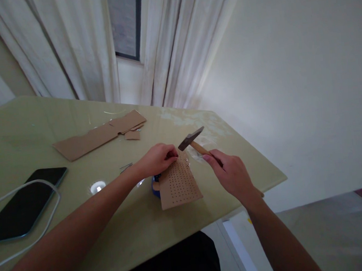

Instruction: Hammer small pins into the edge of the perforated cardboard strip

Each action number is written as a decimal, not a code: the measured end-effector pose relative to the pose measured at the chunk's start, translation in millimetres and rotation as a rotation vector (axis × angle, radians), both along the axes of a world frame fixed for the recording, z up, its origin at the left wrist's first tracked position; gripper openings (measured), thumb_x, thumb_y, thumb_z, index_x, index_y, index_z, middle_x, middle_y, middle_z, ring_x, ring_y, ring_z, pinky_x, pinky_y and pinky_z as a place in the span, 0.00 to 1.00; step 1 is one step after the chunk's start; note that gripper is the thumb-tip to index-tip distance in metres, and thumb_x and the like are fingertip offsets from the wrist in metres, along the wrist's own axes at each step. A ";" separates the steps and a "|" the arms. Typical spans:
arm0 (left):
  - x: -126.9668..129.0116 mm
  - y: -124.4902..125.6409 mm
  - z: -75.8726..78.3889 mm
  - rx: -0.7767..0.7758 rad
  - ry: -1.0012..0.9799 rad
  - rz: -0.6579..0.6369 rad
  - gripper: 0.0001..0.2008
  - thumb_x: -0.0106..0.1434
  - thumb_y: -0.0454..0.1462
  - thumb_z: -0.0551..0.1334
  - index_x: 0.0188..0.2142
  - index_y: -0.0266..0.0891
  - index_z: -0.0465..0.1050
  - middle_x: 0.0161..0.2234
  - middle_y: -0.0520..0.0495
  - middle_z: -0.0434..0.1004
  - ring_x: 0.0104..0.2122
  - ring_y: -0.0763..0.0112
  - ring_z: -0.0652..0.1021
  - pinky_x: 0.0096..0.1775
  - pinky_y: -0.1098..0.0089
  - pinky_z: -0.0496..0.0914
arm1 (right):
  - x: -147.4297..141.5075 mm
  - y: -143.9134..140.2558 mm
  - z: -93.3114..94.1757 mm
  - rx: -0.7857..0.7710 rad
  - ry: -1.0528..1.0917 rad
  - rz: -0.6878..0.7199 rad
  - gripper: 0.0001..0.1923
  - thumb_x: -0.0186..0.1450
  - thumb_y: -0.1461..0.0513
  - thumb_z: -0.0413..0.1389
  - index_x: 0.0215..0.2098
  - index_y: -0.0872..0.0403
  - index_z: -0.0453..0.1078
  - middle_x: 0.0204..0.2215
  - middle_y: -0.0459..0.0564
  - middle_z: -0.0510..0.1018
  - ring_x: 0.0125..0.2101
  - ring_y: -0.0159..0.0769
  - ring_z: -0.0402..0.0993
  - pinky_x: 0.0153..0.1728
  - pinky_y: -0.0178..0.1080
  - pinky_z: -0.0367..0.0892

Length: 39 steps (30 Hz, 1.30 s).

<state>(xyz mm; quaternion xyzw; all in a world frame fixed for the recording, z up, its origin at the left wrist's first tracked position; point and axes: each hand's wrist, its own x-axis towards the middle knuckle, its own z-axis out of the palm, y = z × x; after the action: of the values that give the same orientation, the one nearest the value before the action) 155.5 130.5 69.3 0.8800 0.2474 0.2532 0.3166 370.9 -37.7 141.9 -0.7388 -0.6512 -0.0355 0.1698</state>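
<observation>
The right hand (232,174) was clenched round the wooden handle of a hammer (195,142), whose dark head hung just above the far edge of a perforated cardboard piece (179,185) lying near the table's (27,131) right-hand corner. The left hand (157,158) sat at about nine o'clock from the hammer head, its fingers (170,154) pinched together at the top edge of that piece, seemingly around something very small; whether it was a nail could not be told. The plainest risk, as I judged it, was the hammer head coming down on those fingertips, since they lay almost touching its path. A glancing blow might also have tipped whatever was pinched or shifted the thin piece, which rested unevenly on a blue object (155,189) beneath it. That blue object was mostly hidden, so its kind stayed unclear. At ten o'clock from the hands lay a long strip of cardboard scraps (99,135), and between them a few thin metal pieces (126,167) too small to identify. A dark phone (23,204) with a white cable (53,204) looped over it lay at nine o'clock, cut off by the left border.
</observation>
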 end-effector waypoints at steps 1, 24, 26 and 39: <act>-0.1 -0.1 0.0 -0.003 0.001 -0.001 0.03 0.69 0.35 0.66 0.38 0.41 0.80 0.33 0.47 0.84 0.33 0.65 0.81 0.39 0.66 0.71 | -0.4 0.1 1.2 0.024 0.023 -0.005 0.24 0.82 0.45 0.48 0.42 0.49 0.79 0.29 0.49 0.83 0.29 0.42 0.79 0.32 0.39 0.59; -6.1 -7.0 9.2 0.203 0.163 -0.069 0.18 0.66 0.50 0.74 0.41 0.38 0.81 0.44 0.39 0.81 0.48 0.49 0.79 0.50 0.55 0.72 | -1.6 -3.1 -12.1 -0.116 -0.059 0.007 0.23 0.82 0.45 0.48 0.43 0.47 0.80 0.32 0.50 0.86 0.31 0.45 0.82 0.32 0.40 0.58; -6.2 -7.5 8.9 0.228 0.177 -0.063 0.20 0.65 0.52 0.74 0.44 0.38 0.81 0.47 0.37 0.81 0.50 0.48 0.79 0.53 0.54 0.71 | -0.5 -2.8 -10.1 -0.064 -0.016 0.011 0.23 0.82 0.45 0.48 0.44 0.47 0.80 0.31 0.50 0.85 0.31 0.44 0.81 0.33 0.40 0.59; -7.2 -7.0 7.9 0.198 0.183 -0.047 0.21 0.66 0.54 0.73 0.44 0.39 0.80 0.45 0.39 0.81 0.49 0.48 0.78 0.52 0.54 0.71 | -0.5 -0.2 -22.1 -0.117 -0.052 0.015 0.26 0.83 0.43 0.46 0.43 0.48 0.79 0.30 0.50 0.85 0.31 0.46 0.82 0.32 0.40 0.57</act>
<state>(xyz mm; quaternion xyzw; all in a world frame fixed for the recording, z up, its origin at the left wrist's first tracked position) 148.3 123.5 77.2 0.9320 0.2282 0.1875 0.2099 370.4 -37.9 119.8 -0.7412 -0.6621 -0.0153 0.1097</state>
